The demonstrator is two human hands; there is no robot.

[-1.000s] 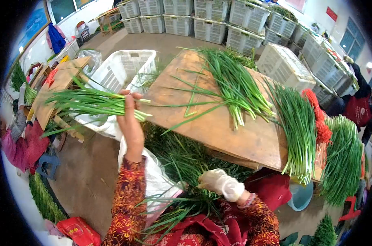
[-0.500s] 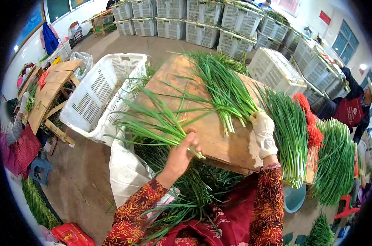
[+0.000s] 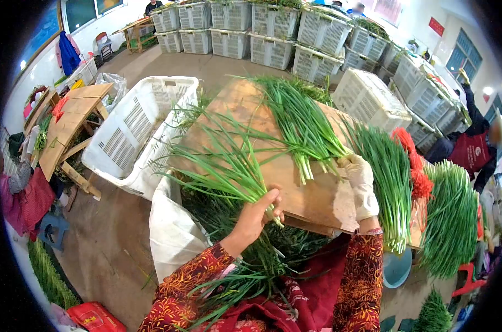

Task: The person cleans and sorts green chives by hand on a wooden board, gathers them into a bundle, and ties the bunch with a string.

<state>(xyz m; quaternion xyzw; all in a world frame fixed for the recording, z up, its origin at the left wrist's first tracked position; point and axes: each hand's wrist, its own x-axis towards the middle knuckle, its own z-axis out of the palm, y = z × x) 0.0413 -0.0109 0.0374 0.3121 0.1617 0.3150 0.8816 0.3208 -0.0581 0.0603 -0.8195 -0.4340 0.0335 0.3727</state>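
Note:
My bare left hand (image 3: 257, 217) is closed round the pale stem ends of a loose bunch of garlic chives (image 3: 233, 169), whose leaves fan out over the left edge of the wooden board (image 3: 317, 207). My right hand (image 3: 359, 182), in a whitish glove, has its fingers closed at the stem ends of another bunch of chives (image 3: 298, 119) lying across the board. Beside that hand, to the right, lies a thick, neatly aligned chive bundle (image 3: 383, 182). More loose chives (image 3: 262, 260) cover my lap under the board's edge.
A white plastic crate (image 3: 129, 133) stands left of the board, near a white sack (image 3: 176, 238). Red ties (image 3: 414, 166) hang between the chive bundles at right. A blue basin (image 3: 397, 268) sits below. Stacked crates (image 3: 273, 47) line the back; co-workers (image 3: 472, 146) sit at both sides.
My left hand has moved a little right and down with its chives, their leaves swinging right. My right hand has shifted slightly right. The co-worker at right has raised an arm.

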